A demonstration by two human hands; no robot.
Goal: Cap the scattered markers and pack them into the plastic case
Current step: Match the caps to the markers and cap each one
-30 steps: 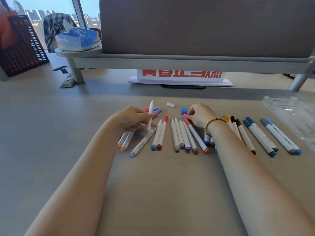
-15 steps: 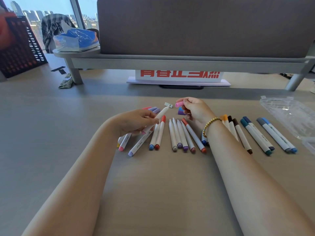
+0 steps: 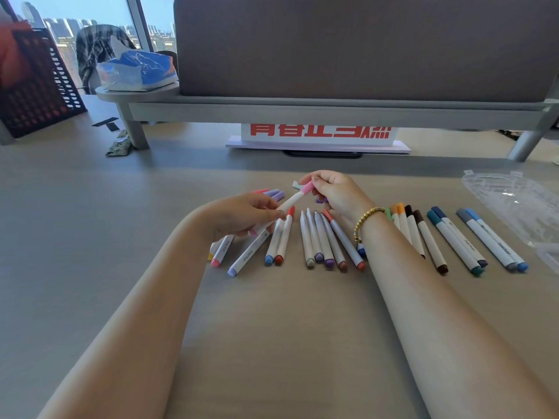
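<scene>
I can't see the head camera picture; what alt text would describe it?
A person's right hand pushes a pink cap onto a white marker held by the left hand, above a row of markers on a table; a clear plastic case lies right.

We sit at a grey-beige counter [image 3: 90, 237]. Ahead of us a dark partition panel [image 3: 363, 46] stands on a grey shelf [image 3: 302, 111] with round legs. At the far left, a window [image 3: 90, 13] shows daylight, blue sky and city towers.

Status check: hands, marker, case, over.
Left hand grips pink marker. Right hand pinches pink cap at its tip. Plastic case lies far right. Nothing blocking.
</scene>
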